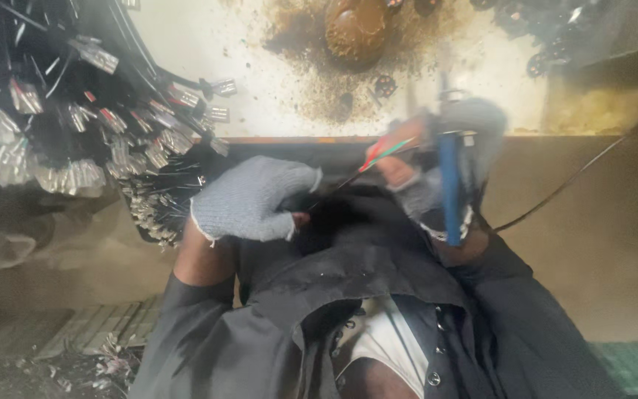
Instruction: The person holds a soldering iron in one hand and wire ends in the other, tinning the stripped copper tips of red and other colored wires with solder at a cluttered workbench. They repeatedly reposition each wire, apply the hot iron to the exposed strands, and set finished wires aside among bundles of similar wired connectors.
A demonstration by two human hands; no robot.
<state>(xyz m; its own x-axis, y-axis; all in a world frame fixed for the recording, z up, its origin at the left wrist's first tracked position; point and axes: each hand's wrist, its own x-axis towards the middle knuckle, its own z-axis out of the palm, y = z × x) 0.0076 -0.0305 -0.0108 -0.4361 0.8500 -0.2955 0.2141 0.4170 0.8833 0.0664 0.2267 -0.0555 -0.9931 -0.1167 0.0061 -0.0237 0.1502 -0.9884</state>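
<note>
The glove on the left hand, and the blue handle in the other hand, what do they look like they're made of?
The glove looks like grey knitted fabric, matte, fingerless, with a ribbed weave and fraying edge. The blue handle looks like smooth plastic or rubber coating with a slight sheen; motion blur leaves it open.

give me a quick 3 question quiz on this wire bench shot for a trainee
1. True or false: both hands wear grey fingerless knit gloves.
2. Multiple choice: what colour is the handle of the tool gripped in the right hand? A) yellow B) blue C) white
3. Fill in: the heap of black cables with metal end connectors lies to the ____ of the left hand in the picture.

Key
1. True: the left hand and the right hand are both gloved, fingertips bare.
2. B: the blue-handled tool is upright in that hand, beside the thin cable with red and green strands that runs between the hands.
3. Left: the cable heap.
</note>
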